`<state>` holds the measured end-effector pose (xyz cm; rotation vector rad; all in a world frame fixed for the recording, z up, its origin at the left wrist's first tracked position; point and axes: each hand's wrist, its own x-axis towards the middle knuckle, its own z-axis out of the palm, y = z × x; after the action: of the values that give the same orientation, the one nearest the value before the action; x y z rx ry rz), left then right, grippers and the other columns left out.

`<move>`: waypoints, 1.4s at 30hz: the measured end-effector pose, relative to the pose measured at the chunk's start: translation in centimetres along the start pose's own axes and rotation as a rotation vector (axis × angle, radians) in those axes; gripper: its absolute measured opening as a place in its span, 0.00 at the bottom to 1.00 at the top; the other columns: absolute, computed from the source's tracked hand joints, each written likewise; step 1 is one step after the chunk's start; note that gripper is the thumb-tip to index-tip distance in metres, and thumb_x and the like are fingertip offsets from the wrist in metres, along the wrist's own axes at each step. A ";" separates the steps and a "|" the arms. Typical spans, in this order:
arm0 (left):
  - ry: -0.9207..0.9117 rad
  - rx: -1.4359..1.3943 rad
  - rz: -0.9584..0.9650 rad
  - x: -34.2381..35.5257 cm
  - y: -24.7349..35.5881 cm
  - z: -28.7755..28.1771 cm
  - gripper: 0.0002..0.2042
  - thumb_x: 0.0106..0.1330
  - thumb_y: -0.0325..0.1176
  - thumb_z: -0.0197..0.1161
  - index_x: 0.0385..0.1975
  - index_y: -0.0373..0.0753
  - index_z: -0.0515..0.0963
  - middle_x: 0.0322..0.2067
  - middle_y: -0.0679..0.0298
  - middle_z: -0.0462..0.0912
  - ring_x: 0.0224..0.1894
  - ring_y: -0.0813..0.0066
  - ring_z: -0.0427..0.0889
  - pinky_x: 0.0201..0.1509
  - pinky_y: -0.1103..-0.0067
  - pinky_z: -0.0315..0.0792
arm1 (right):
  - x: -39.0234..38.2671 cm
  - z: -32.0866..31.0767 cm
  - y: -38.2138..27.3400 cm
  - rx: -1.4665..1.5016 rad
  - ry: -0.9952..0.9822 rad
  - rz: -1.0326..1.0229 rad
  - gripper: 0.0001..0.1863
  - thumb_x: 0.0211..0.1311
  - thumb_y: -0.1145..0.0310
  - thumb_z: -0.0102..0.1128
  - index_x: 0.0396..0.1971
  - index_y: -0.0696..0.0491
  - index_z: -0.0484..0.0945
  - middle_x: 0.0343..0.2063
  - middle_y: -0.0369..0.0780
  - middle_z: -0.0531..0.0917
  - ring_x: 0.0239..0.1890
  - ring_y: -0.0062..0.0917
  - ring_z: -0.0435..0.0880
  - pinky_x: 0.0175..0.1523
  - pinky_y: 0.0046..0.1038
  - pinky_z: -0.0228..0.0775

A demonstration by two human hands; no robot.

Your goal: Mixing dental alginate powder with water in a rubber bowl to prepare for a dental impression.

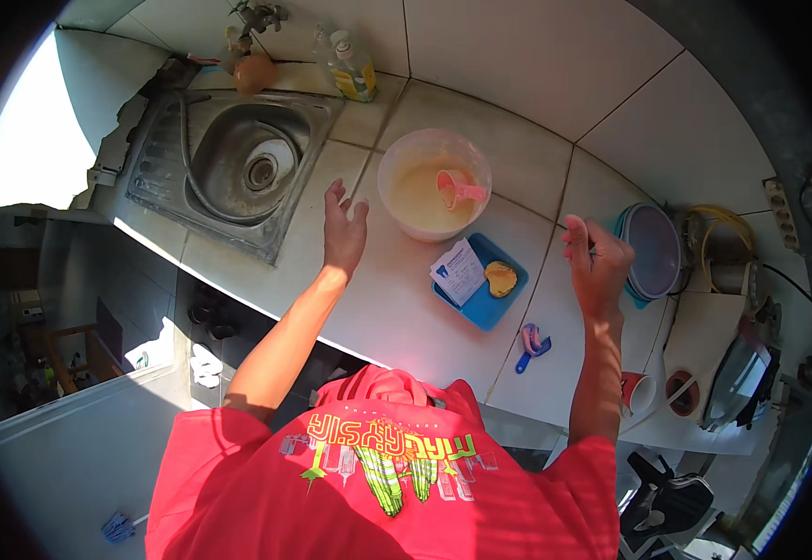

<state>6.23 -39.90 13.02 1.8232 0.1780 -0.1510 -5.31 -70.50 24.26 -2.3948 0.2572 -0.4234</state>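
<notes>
Fingers spread, my left hand (343, 227) hovers over the counter, just left of a translucent white tub (389, 191). Pale cream liquid fills part of that tub, and a pink cup with a handle (459, 189) sits in it. My right hand (600, 266) is raised with its fingers curled in; whether anything is inside them is hidden. Between my hands lies a light-blue tray (486, 314) with a printed white paper packet (459, 273) and a rounded yellow lump (500, 278). Below my right hand rests a blue dental impression tray (523, 359) holding pink material.
At the left is a steel sink (229, 173) with a grey hose, near a tap (258, 17) and a bottle with a yellow label (354, 70). Stacked lidded containers (653, 250), a red cup (637, 392) and an iron-like appliance (739, 373) stand at the right.
</notes>
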 end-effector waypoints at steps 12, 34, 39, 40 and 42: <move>0.226 0.492 0.361 32.9 -3.2 -15.4 0.36 0.60 0.40 0.65 0.63 0.27 0.57 0.58 0.38 0.67 0.61 0.47 0.68 0.63 0.65 0.63 | 8.6 13.6 -7.3 -0.833 -0.603 -0.237 0.07 0.49 0.74 0.60 0.31 0.57 0.80 0.29 0.44 0.82 0.32 0.37 0.84 0.38 0.37 0.75; 0.367 0.859 0.257 57.0 -8.8 -21.5 0.52 0.40 0.66 0.72 0.62 0.37 0.63 0.60 0.49 0.68 0.61 0.53 0.69 0.63 0.64 0.66 | 6.8 16.0 -7.5 -0.595 -0.724 0.020 0.07 0.51 0.75 0.54 0.20 0.59 0.80 0.26 0.47 0.81 0.29 0.43 0.81 0.36 0.42 0.73; 0.428 0.820 0.382 51.9 -7.1 -21.5 0.47 0.46 0.60 0.72 0.62 0.36 0.63 0.57 0.47 0.70 0.58 0.49 0.72 0.62 0.63 0.67 | 6.5 16.2 -7.5 -0.523 -0.803 0.028 0.08 0.55 0.73 0.54 0.24 0.59 0.82 0.28 0.47 0.82 0.32 0.42 0.81 0.41 0.41 0.73; 0.451 0.822 0.417 50.0 -6.3 -21.6 0.47 0.46 0.60 0.72 0.62 0.36 0.63 0.57 0.47 0.70 0.58 0.49 0.72 0.62 0.63 0.67 | 6.6 16.1 -7.4 -0.426 -0.784 0.022 0.08 0.55 0.73 0.53 0.24 0.59 0.82 0.26 0.47 0.82 0.32 0.43 0.81 0.41 0.42 0.72; 0.358 0.691 0.693 45.4 -4.8 -21.6 0.44 0.50 0.57 0.71 0.62 0.36 0.62 0.58 0.48 0.68 0.59 0.52 0.71 0.64 0.64 0.65 | 6.6 16.0 -7.4 -0.326 -0.761 0.015 0.09 0.56 0.73 0.52 0.24 0.59 0.82 0.24 0.48 0.82 0.33 0.45 0.81 0.40 0.43 0.72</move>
<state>49.97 -15.86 5.12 2.4760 -0.3011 0.6815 7.23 -57.35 19.27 -2.6666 -0.0087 0.5845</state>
